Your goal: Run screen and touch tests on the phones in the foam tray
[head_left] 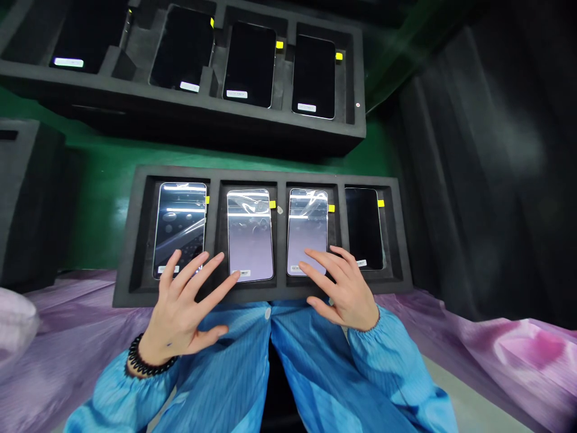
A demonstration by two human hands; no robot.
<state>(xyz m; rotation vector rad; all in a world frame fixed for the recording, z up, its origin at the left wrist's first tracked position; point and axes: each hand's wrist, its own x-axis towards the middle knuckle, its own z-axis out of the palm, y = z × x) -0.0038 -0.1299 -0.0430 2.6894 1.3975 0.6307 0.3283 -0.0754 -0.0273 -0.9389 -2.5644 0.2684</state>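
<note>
A black foam tray point(265, 174) rests across my blue-clad lap and holds several smartphones face up in separate slots. Their screens carry clear film and small white labels, with yellow tabs beside them. My left hand point(180, 307) is spread open over the tray's near edge, fingertips at the lower end of the leftmost phone point(179, 222) and the second phone point(250, 234). My right hand point(342, 288) is also open, fingertips on or just over the bottom of the third phone point(307, 228). The fourth phone point(363, 228) lies dark and untouched.
A second black foam tray point(135, 90) with several dark phones sits farther ahead. A black foam block point(27, 198) stands at the left, over a green surface. Purple-tinted sheeting point(67, 349) lies on both sides, and a dark curtain point(473, 180) hangs at the right.
</note>
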